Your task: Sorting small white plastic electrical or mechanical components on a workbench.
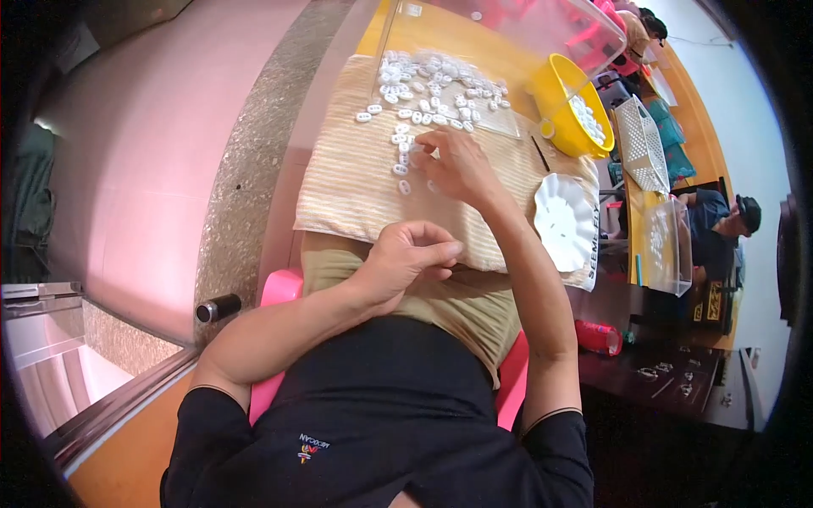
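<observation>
My right grip (461,165) reaches out over the pale striped cloth (339,195), fingers bent down at the short row of white two-holed pieces (402,161) just left of the fingertips. I cannot tell whether they pinch a piece or only touch one, since the knuckles hide the tips. My left grip (406,258) hangs nearer my body, below the right, its thumb and forefinger pressed together; whether anything thin sits between them I cannot make out.

I judge the step in hand to be handling these little pieces singly at the row. The main heap (440,80) lies beyond my right grip, partly behind a clear plastic box (385,42) on the table (367,38). To the right grip's right are a white wavy-edged dish (563,222) and, farther off, a yellow tub (563,85).

The next move, as I judge it, calls for a light fingertip pinch on one piece, without nudging its close neighbours.
</observation>
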{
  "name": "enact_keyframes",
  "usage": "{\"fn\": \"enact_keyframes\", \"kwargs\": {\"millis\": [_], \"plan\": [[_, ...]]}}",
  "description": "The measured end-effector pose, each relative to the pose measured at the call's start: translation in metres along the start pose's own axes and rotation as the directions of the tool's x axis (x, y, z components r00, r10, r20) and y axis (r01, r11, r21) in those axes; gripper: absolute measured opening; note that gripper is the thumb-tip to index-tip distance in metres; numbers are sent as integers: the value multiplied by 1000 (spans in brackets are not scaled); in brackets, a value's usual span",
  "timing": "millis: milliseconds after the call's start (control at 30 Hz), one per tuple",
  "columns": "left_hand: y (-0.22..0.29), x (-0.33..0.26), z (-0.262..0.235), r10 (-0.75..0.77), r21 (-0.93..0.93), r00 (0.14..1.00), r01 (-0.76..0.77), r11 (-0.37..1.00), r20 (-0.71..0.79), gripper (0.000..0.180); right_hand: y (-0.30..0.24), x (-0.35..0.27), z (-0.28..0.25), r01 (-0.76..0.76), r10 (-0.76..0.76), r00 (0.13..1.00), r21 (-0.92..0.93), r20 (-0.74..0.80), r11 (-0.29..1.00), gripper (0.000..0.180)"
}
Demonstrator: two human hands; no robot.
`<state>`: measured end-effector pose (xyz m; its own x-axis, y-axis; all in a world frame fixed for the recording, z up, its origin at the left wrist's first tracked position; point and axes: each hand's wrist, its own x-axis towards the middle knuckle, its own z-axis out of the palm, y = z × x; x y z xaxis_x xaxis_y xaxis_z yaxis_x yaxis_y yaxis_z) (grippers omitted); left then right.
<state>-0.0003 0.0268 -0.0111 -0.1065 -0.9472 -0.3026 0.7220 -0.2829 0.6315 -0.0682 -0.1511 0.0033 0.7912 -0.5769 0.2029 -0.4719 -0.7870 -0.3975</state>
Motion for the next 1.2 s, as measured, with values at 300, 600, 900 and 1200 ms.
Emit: {"fn": "enact_keyframes", "kwargs": {"millis": [300,600,900,1200], "plan": [[1,-1,-1,8,-18,1000,-8,1000,-1,10,-2,2,-7,-144,141,981,11,134,990,22],[1,0,-1,21,19,1000,-21,1000,2,9,20,4,-32,-177,141,966,154,216,972,19],[3,-4,0,0,12,1000,0,1000,-5,8,51,59,-34,-181,177,980,-38,-86,983,17],[4,-4,-2,10,-38,1000,-9,999,15,10,64,109,-6,-265,263,964,-163,-37,950,23]]}}
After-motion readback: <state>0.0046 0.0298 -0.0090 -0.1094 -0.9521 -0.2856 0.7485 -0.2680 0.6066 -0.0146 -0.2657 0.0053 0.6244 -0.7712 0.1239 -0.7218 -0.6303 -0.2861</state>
